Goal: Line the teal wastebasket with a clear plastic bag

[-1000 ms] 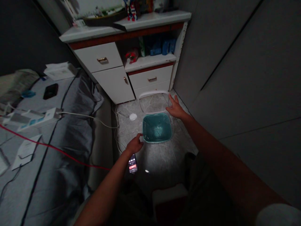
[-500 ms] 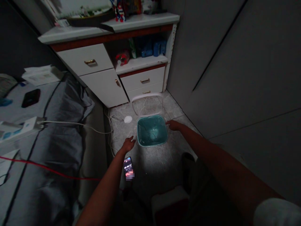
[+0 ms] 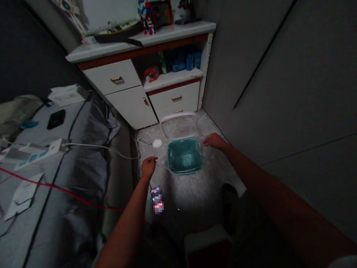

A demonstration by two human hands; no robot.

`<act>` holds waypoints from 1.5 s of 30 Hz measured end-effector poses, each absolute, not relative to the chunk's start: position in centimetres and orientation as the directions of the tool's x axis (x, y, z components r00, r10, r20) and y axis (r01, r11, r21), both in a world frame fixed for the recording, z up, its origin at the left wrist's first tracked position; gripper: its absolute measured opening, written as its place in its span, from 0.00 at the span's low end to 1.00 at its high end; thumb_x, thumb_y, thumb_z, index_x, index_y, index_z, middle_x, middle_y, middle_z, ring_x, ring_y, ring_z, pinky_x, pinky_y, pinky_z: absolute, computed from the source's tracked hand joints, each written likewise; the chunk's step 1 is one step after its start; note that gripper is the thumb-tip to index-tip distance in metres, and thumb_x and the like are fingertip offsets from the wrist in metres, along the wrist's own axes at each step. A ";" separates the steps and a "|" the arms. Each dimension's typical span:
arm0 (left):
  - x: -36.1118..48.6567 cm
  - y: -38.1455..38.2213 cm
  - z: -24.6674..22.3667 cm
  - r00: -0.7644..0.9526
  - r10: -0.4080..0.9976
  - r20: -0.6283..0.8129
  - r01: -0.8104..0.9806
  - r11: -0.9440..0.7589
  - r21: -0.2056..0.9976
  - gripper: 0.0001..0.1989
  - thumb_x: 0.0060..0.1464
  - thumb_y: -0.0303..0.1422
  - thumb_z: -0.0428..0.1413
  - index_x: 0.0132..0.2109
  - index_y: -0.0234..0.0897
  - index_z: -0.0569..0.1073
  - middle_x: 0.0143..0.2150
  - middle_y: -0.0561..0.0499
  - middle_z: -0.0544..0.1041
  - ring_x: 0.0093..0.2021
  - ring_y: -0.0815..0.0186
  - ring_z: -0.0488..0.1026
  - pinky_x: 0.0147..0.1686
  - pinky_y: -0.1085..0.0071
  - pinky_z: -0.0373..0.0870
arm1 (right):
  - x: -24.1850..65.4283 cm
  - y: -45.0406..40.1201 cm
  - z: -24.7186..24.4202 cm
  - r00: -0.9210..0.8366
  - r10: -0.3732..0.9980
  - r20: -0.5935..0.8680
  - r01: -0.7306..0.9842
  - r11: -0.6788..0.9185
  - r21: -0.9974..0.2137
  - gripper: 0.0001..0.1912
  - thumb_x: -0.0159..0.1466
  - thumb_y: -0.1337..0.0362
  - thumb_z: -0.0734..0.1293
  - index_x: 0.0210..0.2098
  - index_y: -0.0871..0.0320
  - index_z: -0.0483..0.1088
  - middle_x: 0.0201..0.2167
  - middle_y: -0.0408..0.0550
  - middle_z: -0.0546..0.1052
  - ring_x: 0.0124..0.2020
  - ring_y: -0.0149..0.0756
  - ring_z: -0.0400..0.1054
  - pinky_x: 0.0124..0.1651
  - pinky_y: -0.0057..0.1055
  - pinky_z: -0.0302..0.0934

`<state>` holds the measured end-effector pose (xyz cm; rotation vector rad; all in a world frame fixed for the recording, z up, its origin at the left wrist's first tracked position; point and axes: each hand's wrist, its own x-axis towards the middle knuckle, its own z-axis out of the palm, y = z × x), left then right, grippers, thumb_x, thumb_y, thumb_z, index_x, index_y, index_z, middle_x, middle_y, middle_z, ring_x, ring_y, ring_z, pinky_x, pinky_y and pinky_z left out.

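Grey marbled floor [image 3: 192,193], dim light: a teal, rounded-rectangular plastic bin [image 3: 185,173] stands on it, with a white, looped plastic frame [image 3: 178,115] raised at its far edge. Left grip [image 3: 148,167], left of the bin, and right grip [image 3: 214,141], beside its right rim, both look pinched closed on thin, clear plastic film [image 3: 174,156]. Judged risks: uneven pulling could tear the film or drag the bin sideways; a knock could drop the frame.
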<state>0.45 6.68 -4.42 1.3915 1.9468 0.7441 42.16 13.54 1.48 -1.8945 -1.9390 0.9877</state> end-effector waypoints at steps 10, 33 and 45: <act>1.9 6.1 4.9 -0.347 0.934 0.088 0.382 0.055 0.922 0.15 0.51 0.43 0.54 0.36 0.37 0.79 0.30 0.50 0.77 0.35 0.62 0.74 0.38 0.69 0.69 | 41.7 9.5 9.6 -0.034 0.938 -0.346 0.141 -0.338 -0.930 0.10 0.60 0.71 0.68 0.37 0.61 0.83 0.38 0.54 0.86 0.35 0.35 0.80 0.36 0.25 0.70; 2.7 -12.9 28.9 -0.089 0.983 0.163 0.071 -0.157 0.985 0.10 0.48 0.35 0.66 0.39 0.38 0.84 0.33 0.48 0.77 0.32 0.64 0.71 0.32 0.69 0.69 | 47.4 -6.7 26.1 -0.205 0.978 -0.044 0.055 -0.033 -0.998 0.27 0.55 0.55 0.82 0.51 0.56 0.80 0.38 0.50 0.83 0.21 0.25 0.68 0.19 0.23 0.61; 0.8 -15.8 29.9 -0.087 0.996 0.022 -0.116 -0.032 0.993 0.13 0.47 0.32 0.66 0.43 0.37 0.85 0.26 0.54 0.63 0.24 0.72 0.59 0.22 0.75 0.56 | 47.3 -12.3 26.4 -0.224 0.956 -0.190 0.116 -0.167 -0.979 0.22 0.58 0.53 0.80 0.50 0.52 0.83 0.39 0.49 0.82 0.18 0.22 0.61 0.16 0.24 0.56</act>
